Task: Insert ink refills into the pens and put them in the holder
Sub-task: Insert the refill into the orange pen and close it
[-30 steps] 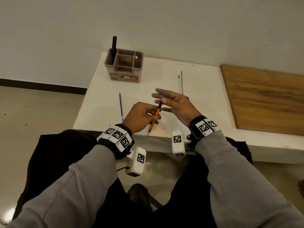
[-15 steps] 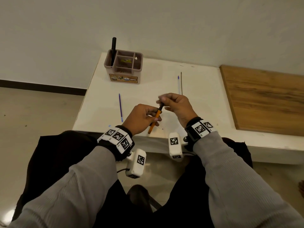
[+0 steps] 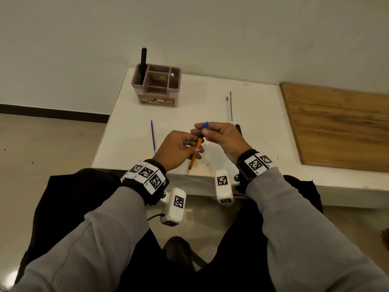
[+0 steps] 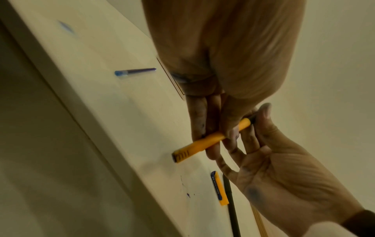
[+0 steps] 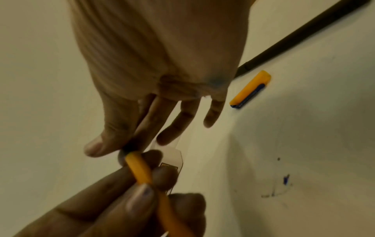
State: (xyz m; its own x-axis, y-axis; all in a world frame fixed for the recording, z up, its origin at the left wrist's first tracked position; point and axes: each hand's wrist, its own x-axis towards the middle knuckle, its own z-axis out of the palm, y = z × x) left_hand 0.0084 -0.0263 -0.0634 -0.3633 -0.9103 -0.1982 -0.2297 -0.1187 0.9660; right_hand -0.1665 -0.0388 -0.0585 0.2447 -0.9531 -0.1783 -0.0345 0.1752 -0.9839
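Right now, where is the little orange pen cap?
In the right wrist view, the orange pen cap lies on the white table, right of the right hand, beside a black pen.

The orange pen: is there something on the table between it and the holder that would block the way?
Nothing visible blocks it. The orange pen, held by the left hand and right hand, has bare table up to the holder. The blue refill lies off to the left.
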